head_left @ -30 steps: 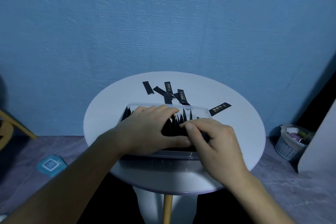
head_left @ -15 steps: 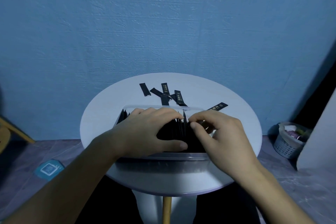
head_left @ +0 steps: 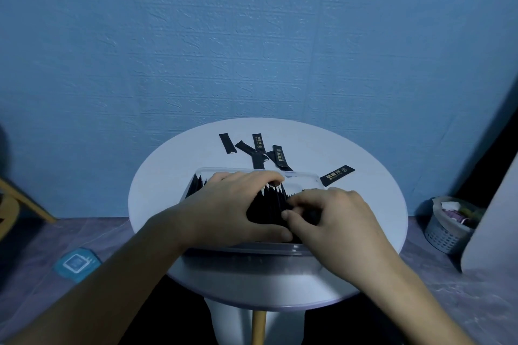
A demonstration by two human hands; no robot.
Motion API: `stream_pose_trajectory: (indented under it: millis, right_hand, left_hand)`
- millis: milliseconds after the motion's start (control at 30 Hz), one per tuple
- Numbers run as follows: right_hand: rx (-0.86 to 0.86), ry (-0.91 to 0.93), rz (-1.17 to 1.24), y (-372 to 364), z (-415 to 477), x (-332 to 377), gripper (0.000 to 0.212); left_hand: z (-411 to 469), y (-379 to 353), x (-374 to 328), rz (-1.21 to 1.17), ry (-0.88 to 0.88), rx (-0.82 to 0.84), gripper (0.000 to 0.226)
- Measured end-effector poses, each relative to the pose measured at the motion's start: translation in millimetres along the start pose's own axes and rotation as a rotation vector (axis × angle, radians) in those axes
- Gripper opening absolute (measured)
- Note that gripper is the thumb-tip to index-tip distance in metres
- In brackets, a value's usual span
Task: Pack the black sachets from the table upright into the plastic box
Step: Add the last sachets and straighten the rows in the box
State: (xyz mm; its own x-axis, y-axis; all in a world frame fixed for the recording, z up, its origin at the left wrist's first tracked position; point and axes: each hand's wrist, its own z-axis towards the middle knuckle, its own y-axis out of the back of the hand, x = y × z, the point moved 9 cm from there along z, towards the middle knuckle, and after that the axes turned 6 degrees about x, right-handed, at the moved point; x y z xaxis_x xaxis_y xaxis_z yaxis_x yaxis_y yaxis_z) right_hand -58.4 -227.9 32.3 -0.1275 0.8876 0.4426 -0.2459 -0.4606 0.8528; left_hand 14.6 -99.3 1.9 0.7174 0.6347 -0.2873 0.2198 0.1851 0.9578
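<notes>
A clear rectangular plastic box (head_left: 304, 176) sits centred on a round white table (head_left: 157, 190). A row of upright black sachets (head_left: 267, 206) stands inside. The left hand (head_left: 232, 210) curls over the row, gripping it. The right hand (head_left: 333, 218) pinches the sachets at the row's 3 o'clock end. Beyond the box, loose black sachets (head_left: 259, 148) lie flat at 12 and 1 o'clock.

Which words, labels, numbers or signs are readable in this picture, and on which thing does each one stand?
Nothing is legible enough to quote.
lone sachet beside the plastic box: gold print, blurred.
pile sachets behind the box: gold print, too small.
blue pad on the floor: white framed symbol, no words legible.
</notes>
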Motion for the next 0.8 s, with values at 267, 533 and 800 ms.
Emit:
stream_pose_trajectory:
  millis: [267, 533, 800]
  right_hand:
    - [0.080, -0.029, 0.121, -3.8, 1.4, -15.1, 0.017]
    - [0.014, 0.005, 0.035, 8.2, 6.4, -18.1, 0.013]
    - [0.075, -0.180, -0.408, 11.8, 8.1, -21.2, 0.043]
  left_hand:
    - [3.1, -7.9, -0.9, 0.103, 0.063, 0.121, 0.100]
    - [9.9, -3.3, -15.4, 0.078, 0.033, 0.072, 0.074]
    - [7.9, -4.7, -13.0, 0.040, 0.051, 0.069, 0.075]
